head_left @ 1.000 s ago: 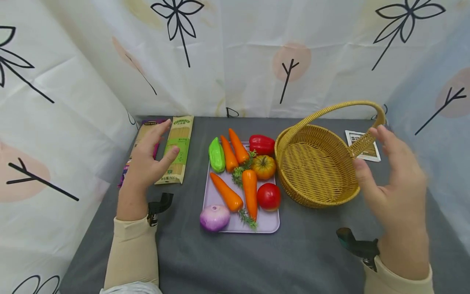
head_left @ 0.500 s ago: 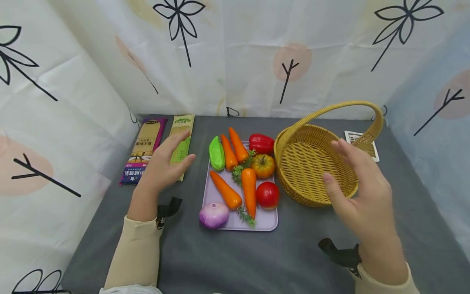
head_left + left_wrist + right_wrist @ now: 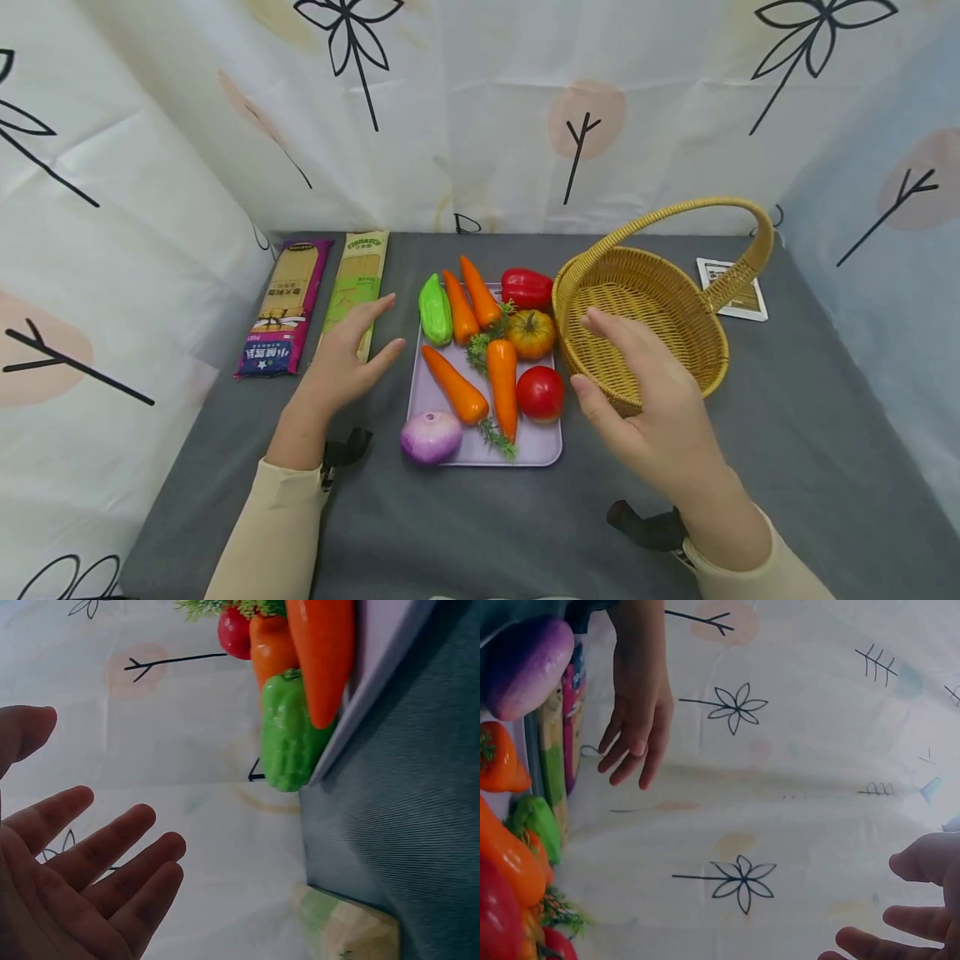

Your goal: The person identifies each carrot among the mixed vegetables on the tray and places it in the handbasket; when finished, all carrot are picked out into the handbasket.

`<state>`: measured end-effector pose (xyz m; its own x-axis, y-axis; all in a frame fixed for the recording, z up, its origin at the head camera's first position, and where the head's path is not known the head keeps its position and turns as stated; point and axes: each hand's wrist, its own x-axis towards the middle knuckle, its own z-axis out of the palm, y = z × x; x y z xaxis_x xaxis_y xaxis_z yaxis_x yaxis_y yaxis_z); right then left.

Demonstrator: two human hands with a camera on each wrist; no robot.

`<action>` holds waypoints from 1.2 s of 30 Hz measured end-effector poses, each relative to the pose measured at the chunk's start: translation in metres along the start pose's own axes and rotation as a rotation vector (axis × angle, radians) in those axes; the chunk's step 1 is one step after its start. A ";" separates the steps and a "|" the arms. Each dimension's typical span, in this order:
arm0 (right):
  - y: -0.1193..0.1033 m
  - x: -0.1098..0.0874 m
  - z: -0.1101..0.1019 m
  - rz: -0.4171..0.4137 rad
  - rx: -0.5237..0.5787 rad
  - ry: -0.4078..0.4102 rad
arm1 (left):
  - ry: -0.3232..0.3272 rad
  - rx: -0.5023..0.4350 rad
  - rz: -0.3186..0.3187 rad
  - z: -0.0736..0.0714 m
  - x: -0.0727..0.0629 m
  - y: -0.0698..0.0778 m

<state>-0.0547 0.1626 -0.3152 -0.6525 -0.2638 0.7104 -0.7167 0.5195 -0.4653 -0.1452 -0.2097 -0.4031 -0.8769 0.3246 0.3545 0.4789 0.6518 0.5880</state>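
My left hand (image 3: 341, 362) is held up left of a lilac tray (image 3: 543, 454), fingers spread and holding nothing. In the left wrist view a green knobbly vegetable (image 3: 289, 739) and a carrot (image 3: 324, 660) appear beyond its fingertips. My right hand (image 3: 660, 408), also holding nothing, hovers in front of the wicker basket (image 3: 716, 367) and overlaps its near rim in the head view. On the tray lie several carrots (image 3: 502, 383), a purple onion (image 3: 432, 437), a tomato (image 3: 541, 393), a small orange pumpkin (image 3: 531, 333) and a red pepper (image 3: 527, 288).
Two noodle packs, one purple (image 3: 285, 308) and one green and yellow (image 3: 356, 287), lie at the back left. Behind the basket's arched handle lies a small white-framed card (image 3: 742, 300). White printed curtains (image 3: 495, 125) close off the back and sides of the grey tabletop.
My right hand has moved left, from beside the basket's handle to its near rim. My left hand has shifted right, off the noodle packs toward the tray. Both have stayed without anything in them.
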 end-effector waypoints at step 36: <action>0.011 -0.038 0.132 0.285 -0.150 -0.559 | -0.226 -0.016 -0.151 0.046 -0.017 -0.033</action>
<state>-0.0701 0.0717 -0.4172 -0.8710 -0.4614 0.1688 -0.4807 0.7289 -0.4874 -0.1482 -0.2051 -0.4621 -0.9242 0.3706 0.0917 0.3412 0.6939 0.6341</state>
